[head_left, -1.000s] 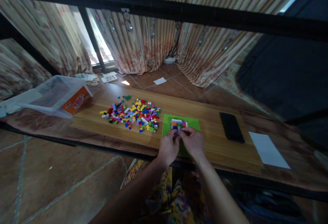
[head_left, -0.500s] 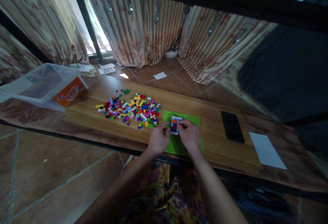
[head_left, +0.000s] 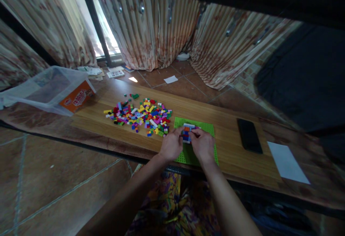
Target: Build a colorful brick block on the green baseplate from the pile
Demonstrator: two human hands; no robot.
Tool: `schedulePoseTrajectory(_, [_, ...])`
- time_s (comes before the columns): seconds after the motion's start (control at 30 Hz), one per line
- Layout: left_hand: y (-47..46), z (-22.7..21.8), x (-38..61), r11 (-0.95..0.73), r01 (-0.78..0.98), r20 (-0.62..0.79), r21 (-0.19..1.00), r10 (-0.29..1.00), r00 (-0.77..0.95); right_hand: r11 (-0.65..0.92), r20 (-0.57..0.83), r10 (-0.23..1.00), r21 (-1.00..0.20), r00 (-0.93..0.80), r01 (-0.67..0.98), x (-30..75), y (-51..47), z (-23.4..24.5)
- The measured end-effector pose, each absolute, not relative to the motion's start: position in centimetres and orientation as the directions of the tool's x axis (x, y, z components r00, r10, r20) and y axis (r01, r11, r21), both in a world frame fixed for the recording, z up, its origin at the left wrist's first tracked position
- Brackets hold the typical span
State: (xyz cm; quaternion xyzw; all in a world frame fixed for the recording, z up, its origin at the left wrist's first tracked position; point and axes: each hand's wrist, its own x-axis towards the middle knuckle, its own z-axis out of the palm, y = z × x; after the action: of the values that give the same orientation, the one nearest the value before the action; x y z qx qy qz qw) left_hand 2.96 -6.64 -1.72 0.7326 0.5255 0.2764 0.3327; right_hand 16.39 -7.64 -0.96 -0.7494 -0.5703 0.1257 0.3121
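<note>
A small build of toy bricks (head_left: 186, 137), white-edged with orange, red and blue inside, sits on a green studded baseplate (head_left: 207, 126). From the left, my left hand (head_left: 172, 144) is closed, its fingertips against the build's left side. My right hand (head_left: 204, 146) is closed too, fingers drawn together over the build's right part. Whether a loose brick sits between those right fingertips is hidden. Left of the baseplate, a pile of loose bricks (head_left: 142, 115) in many colours is spread on the wooden board (head_left: 115, 135).
At the far left stands a clear plastic box (head_left: 54, 95) with an orange label. A black phone (head_left: 249, 135) lies on the board to the right, with a white sheet of paper (head_left: 288, 162) beyond it. Curtains (head_left: 161, 31) hang behind the table.
My left hand has come in closer and now touches the build. My right fingers have shifted further over it. The whole view has moved slightly.
</note>
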Motion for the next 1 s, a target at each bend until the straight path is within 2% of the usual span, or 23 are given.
schedulePoseTrajectory(0.3, [-6.9,-2.5,3.1,-0.229,0.596,0.063,0.770,0.956,0.286,-0.105,0.188,0.937,-0.649,0.293,0.753,16.4,-7.5,-1.2])
schedulePoseTrajectory(0.47, [-6.8,-2.6,3.0,-0.238,0.591,0.077,0.771,0.956,0.283,-0.085,0.206,0.943,-0.606,0.260,0.791,16.4,-7.4,-1.3])
schedulePoseTrajectory(0.6, [-7.0,-2.6,2.9,-0.237,0.565,0.077,0.791,0.953,0.291,-0.054,0.232,0.944,-0.590,0.233,0.806,16.3,-7.4,-1.5])
schedulePoseTrajectory(0.7, [-7.5,-2.4,2.3,-0.228,0.520,0.093,0.823,0.957,0.273,-0.032,0.251,0.938,-0.620,0.237,0.784,16.4,-7.7,-1.6])
schedulePoseTrajectory(0.87, [-8.1,-1.7,-1.1,-0.199,0.488,0.118,0.850,0.974,0.192,-0.044,0.294,0.889,-0.708,0.351,0.705,17.2,-9.7,-1.4])
schedulePoseTrajectory(1.0, [-7.2,-1.4,-5.6,-0.123,0.535,0.152,0.836,0.988,-0.011,-0.098,0.234,0.874,-0.773,0.425,0.627,17.9,-12.9,-1.4])
